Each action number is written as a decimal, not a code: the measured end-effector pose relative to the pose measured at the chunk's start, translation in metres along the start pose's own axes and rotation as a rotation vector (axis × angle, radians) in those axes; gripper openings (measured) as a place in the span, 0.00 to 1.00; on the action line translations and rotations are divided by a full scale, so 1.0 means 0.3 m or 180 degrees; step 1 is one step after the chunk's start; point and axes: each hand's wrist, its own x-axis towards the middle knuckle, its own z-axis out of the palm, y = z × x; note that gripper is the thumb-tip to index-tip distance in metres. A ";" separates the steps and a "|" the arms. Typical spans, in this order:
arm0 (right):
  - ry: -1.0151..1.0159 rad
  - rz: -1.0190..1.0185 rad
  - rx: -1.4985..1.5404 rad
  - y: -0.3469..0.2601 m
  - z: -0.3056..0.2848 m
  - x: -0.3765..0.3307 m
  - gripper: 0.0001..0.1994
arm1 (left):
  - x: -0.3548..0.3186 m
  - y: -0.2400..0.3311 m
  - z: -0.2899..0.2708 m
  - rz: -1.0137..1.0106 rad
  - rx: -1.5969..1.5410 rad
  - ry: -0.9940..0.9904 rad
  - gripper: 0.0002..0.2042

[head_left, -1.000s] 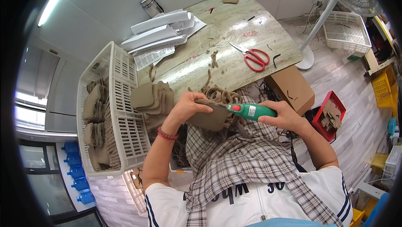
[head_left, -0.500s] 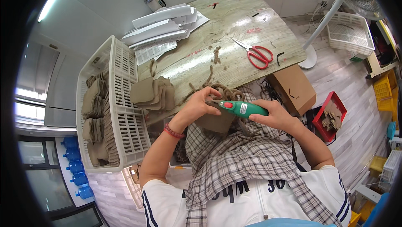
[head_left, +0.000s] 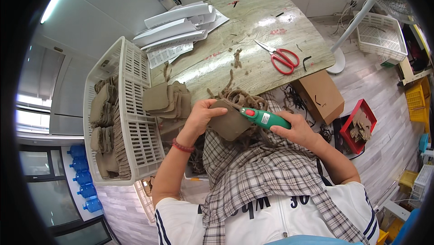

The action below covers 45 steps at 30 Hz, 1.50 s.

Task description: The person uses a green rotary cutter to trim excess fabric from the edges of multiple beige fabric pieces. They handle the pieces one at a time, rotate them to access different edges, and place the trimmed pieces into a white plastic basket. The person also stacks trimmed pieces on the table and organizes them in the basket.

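Observation:
Over my lap, my left hand (head_left: 202, 115) pinches the upper left edge of a flat brown fabric piece (head_left: 229, 122) with rounded corners. My right hand (head_left: 296, 129) is wrapped round a green handheld electric cutter (head_left: 264, 118) with a red button. The cutter's front end is at the piece's right edge; its blade is too small to make out. Behind the piece, a heap of brown trimmed strips (head_left: 239, 96) lies at the table's near edge. Left of my hands sits a small stack of similar brown pieces (head_left: 169, 99).
A white plastic crate (head_left: 135, 109) full of stacked brown pieces stands at left. On the table (head_left: 253, 28) lie red-handled scissors (head_left: 285, 61) and rolled papers (head_left: 178, 32). To the right are a cardboard box (head_left: 318, 96), a red tray (head_left: 357, 127) and a standing fan (head_left: 355, 28).
My left hand has shifted left and down, and the brown piece has turned so that its broad face shows. The cutter has moved slightly right, still in my right hand.

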 end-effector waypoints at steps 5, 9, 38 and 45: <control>-0.0025 0.0311 0.0322 -0.032 0.009 0.005 0.21 | -0.001 0.007 0.016 -0.0074 0.0098 -0.0115 0.09; -0.0117 0.0406 0.0404 -0.048 -0.001 0.012 0.21 | 0.006 0.021 0.025 -0.0195 0.0367 -0.0242 0.09; 0.0671 -0.0209 -0.0905 -0.026 0.082 0.372 0.24 | -0.191 0.017 -0.224 0.1493 -0.2151 0.1001 0.12; 0.0101 -0.0092 -0.0183 -0.217 0.055 0.210 0.22 | -0.178 -0.074 -0.173 0.1678 -0.2495 0.1253 0.16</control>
